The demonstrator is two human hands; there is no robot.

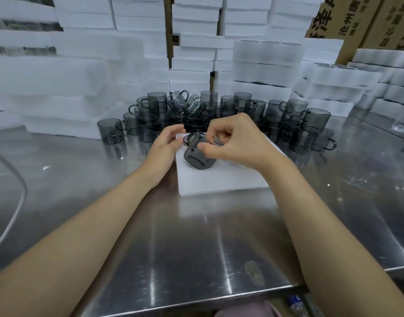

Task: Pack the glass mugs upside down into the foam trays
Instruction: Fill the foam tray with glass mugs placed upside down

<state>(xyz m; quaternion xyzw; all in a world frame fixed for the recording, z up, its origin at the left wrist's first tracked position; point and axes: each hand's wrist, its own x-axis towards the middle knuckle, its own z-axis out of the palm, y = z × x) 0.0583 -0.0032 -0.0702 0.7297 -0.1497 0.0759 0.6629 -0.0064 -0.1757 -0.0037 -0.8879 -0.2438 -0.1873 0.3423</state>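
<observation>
Where the steel table (196, 248) begins at the far left, we see a white cable (15, 213) curving over it. Behind it, tall foam stacks (59, 88) wall off the back. Just in front of those stands a lone mug (110, 131), upright and a little apart from the rest.

Next comes the left hand (167, 143), open with its fingers loosely extended at the left edge of the foam tray (219, 179). Its fingertips reach toward the handle of the held mug (197, 154), though we cannot tell whether they touch it. That mug is tilted above the far left part of the tray with one round end turned toward us, and we cannot make out which end it is. The right hand (233, 138) has hold of it, thumb and curled fingers pinching its upper wall, and hides much of the tray's far side.

Behind both hands a crowd of grey mugs (242, 106) spreads across the table, some stacked and a few tipped over, close against the tray's far edge. Farther right more foam stacks rise, and cardboard boxes (356, 19) stand in the top right corner.
</observation>
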